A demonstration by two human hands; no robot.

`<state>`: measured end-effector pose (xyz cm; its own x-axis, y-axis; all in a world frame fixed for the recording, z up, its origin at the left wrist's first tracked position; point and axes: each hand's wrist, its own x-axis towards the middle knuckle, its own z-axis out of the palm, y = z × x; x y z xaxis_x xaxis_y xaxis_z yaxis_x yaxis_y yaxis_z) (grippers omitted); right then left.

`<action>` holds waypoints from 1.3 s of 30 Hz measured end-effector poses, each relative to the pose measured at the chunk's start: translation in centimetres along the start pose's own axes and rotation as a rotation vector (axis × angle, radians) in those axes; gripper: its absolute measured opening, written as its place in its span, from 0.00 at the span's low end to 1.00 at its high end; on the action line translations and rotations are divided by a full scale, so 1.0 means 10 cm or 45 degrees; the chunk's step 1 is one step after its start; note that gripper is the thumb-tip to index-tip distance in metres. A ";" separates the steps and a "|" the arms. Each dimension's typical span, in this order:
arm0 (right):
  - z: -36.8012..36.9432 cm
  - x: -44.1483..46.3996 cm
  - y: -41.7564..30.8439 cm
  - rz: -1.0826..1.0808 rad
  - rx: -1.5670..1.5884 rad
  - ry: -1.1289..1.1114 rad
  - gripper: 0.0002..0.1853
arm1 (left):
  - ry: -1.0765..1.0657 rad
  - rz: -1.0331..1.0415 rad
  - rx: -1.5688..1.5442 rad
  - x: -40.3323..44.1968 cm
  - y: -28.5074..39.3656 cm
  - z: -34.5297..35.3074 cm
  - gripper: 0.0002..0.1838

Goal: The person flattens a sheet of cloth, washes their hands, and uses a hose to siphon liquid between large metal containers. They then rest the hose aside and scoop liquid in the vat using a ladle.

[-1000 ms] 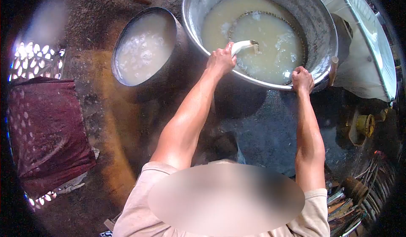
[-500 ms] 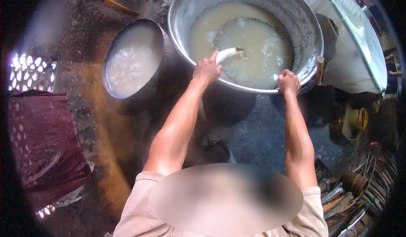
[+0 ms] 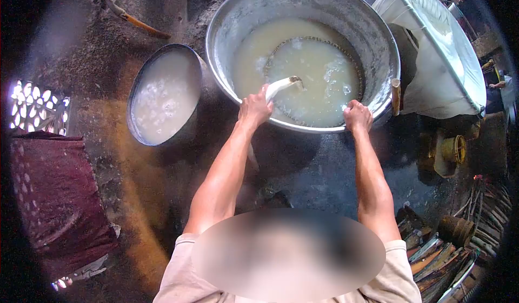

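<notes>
Dark, damp floor [image 3: 319, 176] lies below a wide silver metal basin [image 3: 370, 43] of cloudy liquid [image 3: 311, 73]. Left hand [image 3: 254, 110]: fingers wrapped around a white, curved, dark-tipped piece [image 3: 278, 88] at the rim. Right hand [image 3: 358, 116]: fingers curled shut there, contents unclear. Work looks underway; amount done or left can't be told.

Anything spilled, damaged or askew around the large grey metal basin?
Nothing is clearly spilled or broken: the large grey metal basin holds its cloudy pale liquid well below the rim. The smaller round dark-rimmed pot beside it looks tilted, though the wide lens may be causing that.
</notes>
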<state>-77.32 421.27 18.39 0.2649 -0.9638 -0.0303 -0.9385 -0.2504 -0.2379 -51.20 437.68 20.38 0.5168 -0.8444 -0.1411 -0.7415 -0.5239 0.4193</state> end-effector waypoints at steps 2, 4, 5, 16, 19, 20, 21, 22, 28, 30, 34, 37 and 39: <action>-0.02 0.00 -0.01 -0.001 0.000 -0.010 0.12 | 0.024 0.016 0.009 0.00 -0.01 0.00 0.28; -0.01 0.00 -0.01 0.000 0.000 -0.012 0.12 | 0.000 -0.007 0.007 -0.01 -0.02 0.00 0.28; 0.00 0.00 -0.01 -0.001 -0.003 -0.019 0.12 | 0.003 -0.002 0.008 -0.01 -0.02 0.00 0.28; -0.01 0.00 0.00 -0.011 0.010 0.018 0.12 | -0.053 -0.037 0.011 0.02 -0.02 0.01 0.29; -0.01 -0.01 0.00 -0.014 0.009 0.006 0.12 | -0.048 -0.031 -0.004 0.02 -0.02 0.01 0.28; -0.02 0.00 0.00 -0.017 0.004 -0.001 0.12 | -0.045 -0.029 -0.004 0.01 -0.02 0.01 0.28; 0.00 0.01 0.02 -0.016 0.005 0.002 0.12 | -0.009 -0.004 0.003 0.00 -0.02 0.02 0.27; 0.02 0.02 0.04 -0.033 0.004 -0.003 0.11 | 0.027 0.021 0.009 0.00 -0.02 0.02 0.27; 0.04 0.02 0.05 -0.048 0.001 0.008 0.11 | 0.020 0.048 0.017 0.02 -0.04 0.04 0.26; 0.04 0.02 0.04 -0.041 -0.003 -0.004 0.11 | 0.020 0.039 0.026 0.03 -0.06 0.06 0.25; -0.02 0.03 0.02 0.012 -0.033 -0.086 0.14 | 0.025 0.021 0.012 0.02 -0.05 0.06 0.24; -0.05 0.02 0.01 0.029 -0.023 -0.113 0.14 | 0.012 0.003 0.022 0.02 -0.04 0.05 0.24; -0.06 0.02 0.00 0.022 -0.022 -0.111 0.13 | 0.009 -0.001 0.021 0.02 -0.04 0.04 0.25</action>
<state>-77.42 421.05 18.98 0.2664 -0.9565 -0.1186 -0.9464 -0.2363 -0.2201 -50.99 437.64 19.79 0.5206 -0.8431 -0.1351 -0.7480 -0.5266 0.4039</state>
